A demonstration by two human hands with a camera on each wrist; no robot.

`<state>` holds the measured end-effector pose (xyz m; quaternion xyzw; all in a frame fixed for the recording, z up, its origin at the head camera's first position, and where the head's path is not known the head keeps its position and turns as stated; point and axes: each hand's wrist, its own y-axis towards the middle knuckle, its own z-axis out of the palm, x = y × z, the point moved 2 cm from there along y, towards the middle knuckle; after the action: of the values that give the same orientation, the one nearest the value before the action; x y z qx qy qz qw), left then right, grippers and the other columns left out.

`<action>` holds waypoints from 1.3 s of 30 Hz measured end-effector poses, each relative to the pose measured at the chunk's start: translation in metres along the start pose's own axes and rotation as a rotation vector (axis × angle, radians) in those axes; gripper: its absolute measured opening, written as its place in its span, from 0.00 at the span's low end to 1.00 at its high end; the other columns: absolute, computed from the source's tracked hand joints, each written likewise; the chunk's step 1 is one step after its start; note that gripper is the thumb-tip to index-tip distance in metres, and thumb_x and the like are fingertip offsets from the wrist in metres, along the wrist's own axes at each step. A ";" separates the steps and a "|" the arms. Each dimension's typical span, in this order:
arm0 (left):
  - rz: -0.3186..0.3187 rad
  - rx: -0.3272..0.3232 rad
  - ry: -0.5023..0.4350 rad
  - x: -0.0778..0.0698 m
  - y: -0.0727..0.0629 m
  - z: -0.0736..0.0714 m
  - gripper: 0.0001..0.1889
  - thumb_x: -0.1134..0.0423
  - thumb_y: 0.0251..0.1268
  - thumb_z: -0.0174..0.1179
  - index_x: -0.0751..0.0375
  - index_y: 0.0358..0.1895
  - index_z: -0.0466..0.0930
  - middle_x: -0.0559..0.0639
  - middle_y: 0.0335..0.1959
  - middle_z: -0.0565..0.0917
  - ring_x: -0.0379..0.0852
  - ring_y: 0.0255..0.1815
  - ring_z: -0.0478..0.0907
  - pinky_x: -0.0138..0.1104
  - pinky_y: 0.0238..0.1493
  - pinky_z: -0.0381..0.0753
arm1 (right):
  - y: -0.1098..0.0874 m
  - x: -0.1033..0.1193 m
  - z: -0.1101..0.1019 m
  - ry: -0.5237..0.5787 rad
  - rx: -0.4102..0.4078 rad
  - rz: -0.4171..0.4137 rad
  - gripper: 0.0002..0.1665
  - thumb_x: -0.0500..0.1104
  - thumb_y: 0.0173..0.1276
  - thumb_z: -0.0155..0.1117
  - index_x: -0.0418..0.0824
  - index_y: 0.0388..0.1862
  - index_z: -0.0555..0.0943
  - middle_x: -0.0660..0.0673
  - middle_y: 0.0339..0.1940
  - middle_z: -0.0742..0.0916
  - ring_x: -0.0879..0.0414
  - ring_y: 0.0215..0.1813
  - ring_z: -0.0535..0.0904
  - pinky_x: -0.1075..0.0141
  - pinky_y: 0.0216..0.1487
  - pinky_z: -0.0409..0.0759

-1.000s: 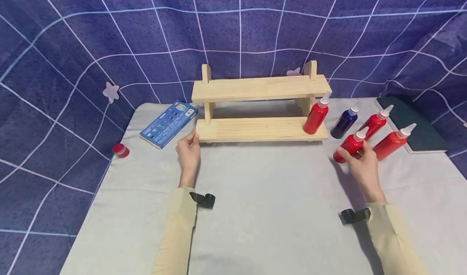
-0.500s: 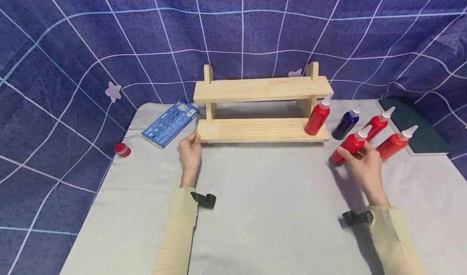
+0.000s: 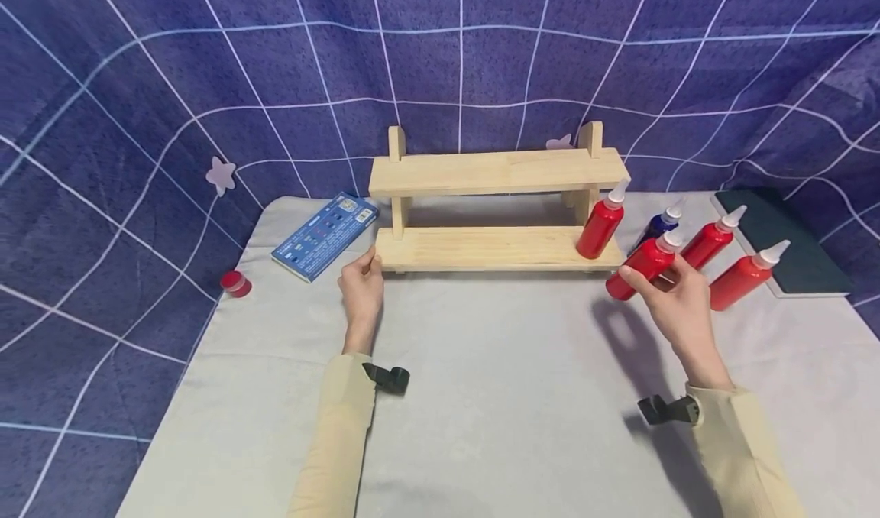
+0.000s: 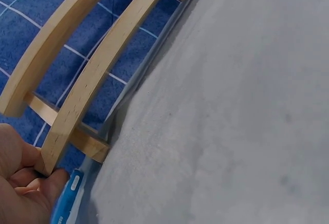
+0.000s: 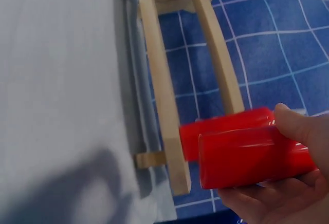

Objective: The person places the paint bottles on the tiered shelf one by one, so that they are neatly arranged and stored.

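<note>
- Purple-blue cloth backdrop (image 3: 440,67), crossed by pale grid lines, hangs behind everything.
- Pale cloth covers the surface (image 3: 509,396).
- Near the back stands a two-tier wooden rack (image 3: 481,247) with light, plain boards.
- Dark green book (image 3: 791,235) lying flat at the far right.
- Blue box (image 3: 325,235) with printed text, just beside the rack's left end.
- Left hand (image 3: 361,292): fingers pinch the left end of the lower board.
- Right hand (image 3: 677,300): fingers close around the held bottle (image 3: 641,267), thumb on one side and the others opposite, near the rack's right end. Its base juts out beyond the grip and appears off the surface.
- That bottle is glossy red and cylindrical, with a white pointed nozzle. Compared with half a second ago, it is higher and nearer the rack, and now hides part of the blue bottle (image 3: 658,226); the left hand keeps its pinch.
- One red bottle (image 3: 600,230) stands on the lower board's right end; two others (image 3: 703,245) stand between rack and book.
- Small red jar (image 3: 236,283) at the surface's left edge.
</note>
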<state>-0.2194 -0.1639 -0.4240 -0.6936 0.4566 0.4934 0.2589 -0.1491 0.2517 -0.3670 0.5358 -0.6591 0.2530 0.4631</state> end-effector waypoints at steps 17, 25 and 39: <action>0.016 0.000 -0.009 0.001 0.000 -0.001 0.17 0.67 0.70 0.57 0.63 0.59 0.79 0.61 0.55 0.82 0.52 0.52 0.83 0.43 0.51 0.82 | 0.003 0.028 0.032 0.025 0.072 -0.125 0.26 0.41 0.63 0.70 0.31 0.58 0.77 0.32 0.48 0.85 0.78 0.37 0.77 0.83 0.37 0.77; 0.017 -0.005 0.003 0.002 0.001 0.000 0.17 0.66 0.69 0.58 0.62 0.59 0.79 0.60 0.53 0.83 0.52 0.50 0.84 0.43 0.51 0.82 | 0.006 0.036 0.044 0.049 0.092 -0.176 0.25 0.37 0.63 0.70 0.28 0.55 0.76 0.32 0.47 0.86 0.79 0.38 0.77 0.84 0.40 0.76; -0.006 -0.004 0.018 0.002 -0.001 -0.001 0.16 0.64 0.70 0.57 0.60 0.59 0.79 0.59 0.54 0.83 0.52 0.51 0.83 0.43 0.50 0.83 | 0.012 0.043 0.068 0.095 0.158 -0.132 0.26 0.34 0.68 0.63 0.28 0.62 0.67 0.31 0.54 0.82 0.42 0.55 0.80 0.85 0.47 0.73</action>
<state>-0.2181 -0.1652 -0.4253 -0.6999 0.4558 0.4871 0.2551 -0.1834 0.1789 -0.3576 0.6003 -0.5776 0.2983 0.4658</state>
